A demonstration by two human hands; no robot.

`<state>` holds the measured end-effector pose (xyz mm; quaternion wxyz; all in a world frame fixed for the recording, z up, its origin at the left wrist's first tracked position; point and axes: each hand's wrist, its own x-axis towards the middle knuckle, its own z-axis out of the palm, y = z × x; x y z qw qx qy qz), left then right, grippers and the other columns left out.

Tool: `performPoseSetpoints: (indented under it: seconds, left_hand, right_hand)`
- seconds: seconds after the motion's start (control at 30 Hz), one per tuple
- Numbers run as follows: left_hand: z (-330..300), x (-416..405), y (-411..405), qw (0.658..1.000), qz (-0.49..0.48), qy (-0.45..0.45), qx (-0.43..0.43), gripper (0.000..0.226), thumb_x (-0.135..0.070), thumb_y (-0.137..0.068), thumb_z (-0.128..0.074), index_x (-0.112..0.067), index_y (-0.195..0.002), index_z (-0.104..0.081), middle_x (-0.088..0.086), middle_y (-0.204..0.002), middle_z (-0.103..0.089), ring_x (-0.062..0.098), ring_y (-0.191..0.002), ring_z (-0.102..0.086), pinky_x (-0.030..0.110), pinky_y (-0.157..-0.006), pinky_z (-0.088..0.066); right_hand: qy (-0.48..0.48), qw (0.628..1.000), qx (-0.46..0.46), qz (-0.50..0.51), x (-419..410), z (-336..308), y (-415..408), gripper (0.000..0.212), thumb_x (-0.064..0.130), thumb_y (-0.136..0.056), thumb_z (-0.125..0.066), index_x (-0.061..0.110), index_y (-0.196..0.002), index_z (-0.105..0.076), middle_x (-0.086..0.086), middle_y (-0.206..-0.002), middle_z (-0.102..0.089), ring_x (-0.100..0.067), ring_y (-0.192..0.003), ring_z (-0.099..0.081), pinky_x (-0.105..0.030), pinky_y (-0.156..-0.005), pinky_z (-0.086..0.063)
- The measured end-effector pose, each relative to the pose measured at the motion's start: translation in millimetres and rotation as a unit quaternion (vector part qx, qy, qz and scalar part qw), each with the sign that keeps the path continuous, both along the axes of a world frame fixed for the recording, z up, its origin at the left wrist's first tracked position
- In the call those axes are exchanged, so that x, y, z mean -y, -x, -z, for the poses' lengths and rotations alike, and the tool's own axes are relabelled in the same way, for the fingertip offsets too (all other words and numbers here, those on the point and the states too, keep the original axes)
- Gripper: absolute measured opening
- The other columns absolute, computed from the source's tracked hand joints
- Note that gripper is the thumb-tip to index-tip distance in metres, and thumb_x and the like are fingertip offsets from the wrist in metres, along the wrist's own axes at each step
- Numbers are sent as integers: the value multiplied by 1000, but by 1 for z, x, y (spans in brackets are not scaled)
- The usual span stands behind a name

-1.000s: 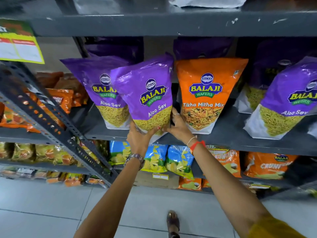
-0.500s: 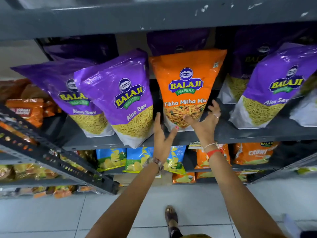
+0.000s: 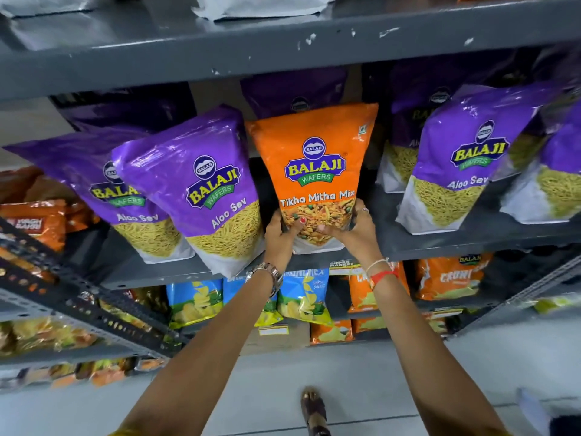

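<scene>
Left hand [image 3: 279,237] and right hand [image 3: 355,231] clasp the 2 lower corners of the glossy orange plastic snack pouch [image 3: 314,171], which stands on the grey metal shelf [image 3: 471,243] just beneath the grip. It is probably light, slippery and crushable, so hold it low at both sides.

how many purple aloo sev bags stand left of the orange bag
2: the nearer purple bag beside the orange bag, the farther purple bag partly behind it. More may hide behind.

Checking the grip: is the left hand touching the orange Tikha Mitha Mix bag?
Touching. The head view shows the left hand gripping the lower left edge of the orange bag, thumb on its front.
</scene>
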<state>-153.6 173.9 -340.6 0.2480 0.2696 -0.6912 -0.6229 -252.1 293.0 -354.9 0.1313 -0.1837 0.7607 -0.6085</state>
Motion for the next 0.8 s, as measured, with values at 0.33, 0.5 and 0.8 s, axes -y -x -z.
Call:
performPoseSetpoints:
  seconds: [0.33, 0.5, 0.8]
  left_hand:
    - [-35, -27, -103, 999, -11, 28, -44, 24, -7, -74, -70, -5, -97, -65, 4, -90, -72, 9, -74, -65, 29, -73, -55]
    - [-86, -29, -152, 992, -32, 16, -120, 21, -2, -72, -70, -9, -92, -68, -21, -67, -72, -1, -70, -67, 15, -62, -53]
    - [-195, -6, -209, 967, -75, 85, -230, 17, -5, -75, -67, -8, -93, -67, -19, -67, -73, 1, -71, -68, 15, -61, -54]
  right_hand:
    - [13, 998, -56, 26, -48, -38, -100, 79, 58, -43, -84, 27, -112, -61, 1, -107, -72, -16, -102, -68, -47, -87, -57]
    - [50, 993, -99, 42, -49, -84, -151, 76, 61, -44, -85, 27, -109, -66, 7, -98, -75, -10, -93, -70, -43, -82, -59]
    - [118, 976, -182, 23, -9, -196, -202, 62, 62, -44, -84, 30, -94, -68, 17, -84, -73, -1, -84, -68, -27, -74, -56]
